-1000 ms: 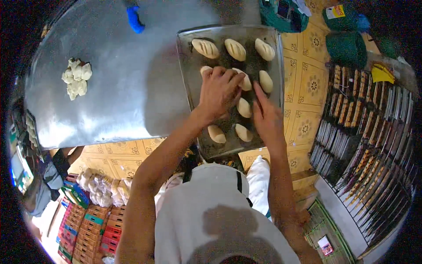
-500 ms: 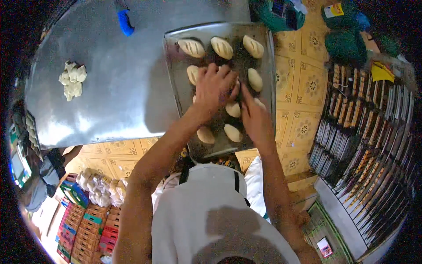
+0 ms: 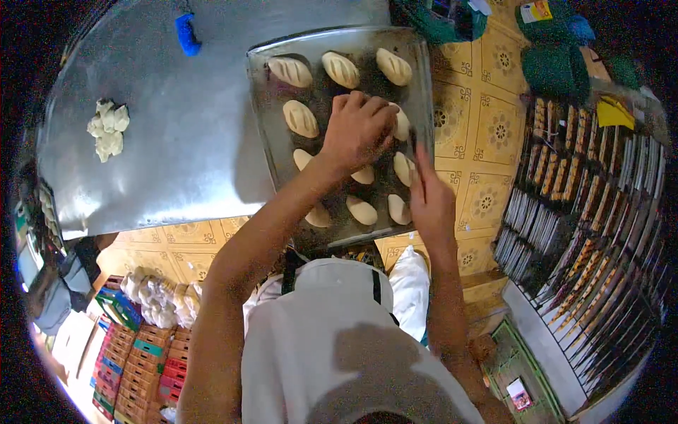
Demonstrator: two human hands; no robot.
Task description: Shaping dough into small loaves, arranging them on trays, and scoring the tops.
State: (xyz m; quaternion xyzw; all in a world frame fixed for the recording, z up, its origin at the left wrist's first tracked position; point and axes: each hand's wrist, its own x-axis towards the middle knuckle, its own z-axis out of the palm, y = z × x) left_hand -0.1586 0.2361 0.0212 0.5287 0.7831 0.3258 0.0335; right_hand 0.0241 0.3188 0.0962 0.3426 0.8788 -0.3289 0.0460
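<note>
Head view: my left hand [image 3: 364, 131] is curled over the middle of the dark baking tray [image 3: 268, 106], knuckles up, its fingertips hidden, so I cannot tell whether they grip anything. My right hand [image 3: 431, 194] points a finger up beside the tray's right side; a thin dark streak shows near its tip, but blur keeps me from saying whether I hold a blade.

I judge this to be scoring the shaped dough: the top row, such as the slashed piece [image 3: 341, 69], and the second-row left piece [image 3: 301, 118] carry cuts, while the smooth piece [image 3: 361, 210] nearer me shows none. The half-covered piece [image 3: 401, 121] lies just beside my left fingers. The next move calls for a steady left hand and light, shallow, slanting strokes.

The tray lies at the right end of the steel bench [image 3: 162, 141], which bears a dough cluster [image 3: 108, 129] and a blue object [image 3: 188, 35]. Around are patterned yellow floor tiles [image 3: 487, 148], a loaded rack [image 3: 579, 240] and stacked crates [image 3: 138, 367].
</note>
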